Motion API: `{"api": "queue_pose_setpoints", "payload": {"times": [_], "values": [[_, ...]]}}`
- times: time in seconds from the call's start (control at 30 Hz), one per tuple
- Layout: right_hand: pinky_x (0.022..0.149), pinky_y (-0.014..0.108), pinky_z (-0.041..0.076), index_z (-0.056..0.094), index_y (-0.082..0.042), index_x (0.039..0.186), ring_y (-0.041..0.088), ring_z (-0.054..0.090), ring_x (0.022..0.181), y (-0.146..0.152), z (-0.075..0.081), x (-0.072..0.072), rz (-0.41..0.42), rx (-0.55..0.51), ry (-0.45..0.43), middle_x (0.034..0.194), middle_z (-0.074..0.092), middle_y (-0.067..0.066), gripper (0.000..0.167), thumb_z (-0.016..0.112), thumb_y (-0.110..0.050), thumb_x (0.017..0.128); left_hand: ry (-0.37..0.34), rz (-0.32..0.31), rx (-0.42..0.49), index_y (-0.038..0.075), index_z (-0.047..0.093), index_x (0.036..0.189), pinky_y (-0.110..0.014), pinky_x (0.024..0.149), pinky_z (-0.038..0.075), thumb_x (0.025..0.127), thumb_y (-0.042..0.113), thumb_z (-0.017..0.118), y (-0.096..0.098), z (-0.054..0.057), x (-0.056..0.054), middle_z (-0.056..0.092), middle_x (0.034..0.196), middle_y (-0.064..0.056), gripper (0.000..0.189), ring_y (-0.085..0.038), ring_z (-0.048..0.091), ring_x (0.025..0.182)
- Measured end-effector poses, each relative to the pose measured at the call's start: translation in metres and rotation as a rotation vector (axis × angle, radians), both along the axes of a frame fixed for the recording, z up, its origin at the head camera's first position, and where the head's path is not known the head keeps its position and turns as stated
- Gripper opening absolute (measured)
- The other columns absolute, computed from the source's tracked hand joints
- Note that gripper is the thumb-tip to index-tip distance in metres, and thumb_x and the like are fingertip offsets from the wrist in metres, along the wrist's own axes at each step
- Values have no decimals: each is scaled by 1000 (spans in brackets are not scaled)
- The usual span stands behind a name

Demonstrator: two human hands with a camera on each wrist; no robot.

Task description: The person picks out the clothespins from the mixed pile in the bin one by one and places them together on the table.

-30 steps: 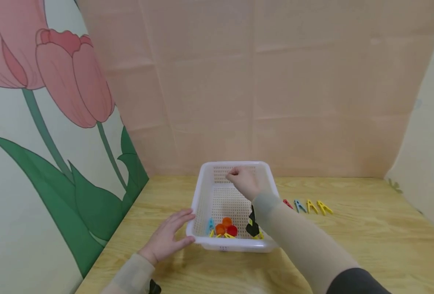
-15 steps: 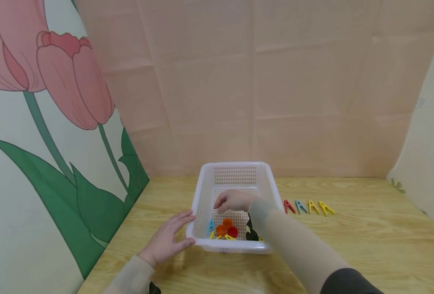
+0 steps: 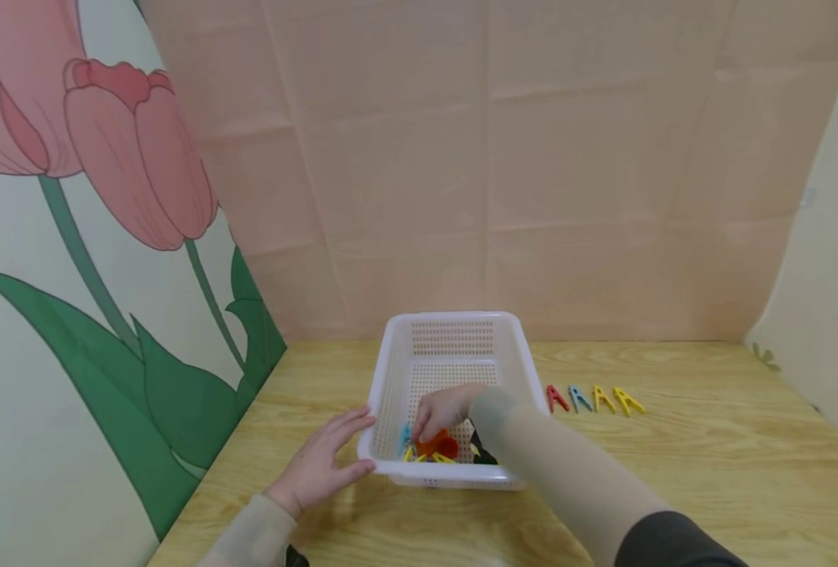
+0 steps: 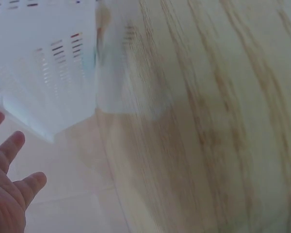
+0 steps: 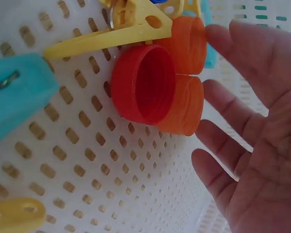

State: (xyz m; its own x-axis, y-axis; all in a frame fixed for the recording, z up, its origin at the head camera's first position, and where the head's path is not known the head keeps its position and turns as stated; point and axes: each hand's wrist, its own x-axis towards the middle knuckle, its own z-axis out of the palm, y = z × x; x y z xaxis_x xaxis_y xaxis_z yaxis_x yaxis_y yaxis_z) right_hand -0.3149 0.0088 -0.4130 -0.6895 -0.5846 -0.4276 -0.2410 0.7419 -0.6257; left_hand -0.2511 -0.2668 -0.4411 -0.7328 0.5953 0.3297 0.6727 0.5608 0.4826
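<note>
While the left hand point(image 3: 320, 465) rests at the near-left rim of the white basket point(image 3: 461, 474), fingers long and spread, the right hand point(image 3: 443, 411) reaches down inside it, lower centre of the head view. Right fingers loosely extended, gap between them and the palm wide; fingertips at the edges of two orange caps, upper cap point(image 5: 188, 44) and lower cap point(image 5: 186, 104), right of centre at the top of the right wrist view. Whether they touch, cannot tell.

Red cap point(image 5: 143, 85) overlaps the orange pair in that view, upper centre. Yellow clothespin point(image 5: 109, 39) above it; blue clothespin point(image 5: 19, 92) at the left edge; a yellow piece point(image 5: 14, 215), cut off, lower left. All on the basket's perforated floor. A dark object point(image 3: 485, 450) in the basket's near-right part, half hidden by the right sleeve point(image 3: 582, 472).

Right of the basket, on the wood-grain table point(image 3: 710, 465), a row of clothespins: red one point(image 3: 557, 398), pale blue one point(image 3: 580, 398), then two yellow ones point(image 3: 616, 401). Behind, pinkish cloth point(image 3: 490, 173); tulip-painted wall point(image 3: 8, 394) fills the left of the frame.
</note>
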Motion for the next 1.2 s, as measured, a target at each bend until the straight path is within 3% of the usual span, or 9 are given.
{"api": "queue_pose_setpoints", "payload": {"times": [0.17,0.27,0.43,0.57,0.87,1.2], "values": [[85,32,46,74,-20,93,12,54,87,1,-1,1,-52,86,91,93,61,-7,9,66,-20,89,3,-2,4,21,52,140,-56,106,33,87,51,65,0,1,0,42,149,4,62,-28,37,136],[82,31,47,73,-20,93,11,56,84,3,-4,-1,-56,64,73,91,64,-8,9,65,-21,90,7,-1,2,22,51,140,-56,106,33,87,51,64,0,2,1,41,150,3,62,-28,37,136],[99,36,42,72,-19,113,9,56,99,1,-3,-1,33,-5,-42,110,63,-9,23,62,-24,93,-2,5,2,22,51,140,-55,106,34,87,51,64,1,1,1,41,150,4,62,-26,37,137],[105,38,37,70,-23,119,8,51,106,-1,1,2,93,78,-5,115,58,-10,28,60,-31,94,-12,12,3,23,51,140,-55,106,34,87,52,64,1,1,1,40,150,6,62,-26,36,137],[82,34,42,73,-23,99,12,52,84,4,0,5,-101,137,137,90,61,-8,13,61,-26,94,-24,20,-1,24,50,141,-56,107,32,87,52,64,1,0,1,39,151,7,62,-26,35,138],[75,32,48,68,-22,84,16,55,79,6,-12,-6,-273,165,279,83,62,-5,9,71,-13,84,-18,20,4,23,51,140,-56,107,33,87,52,64,1,1,1,40,151,4,62,-26,36,138]]}}
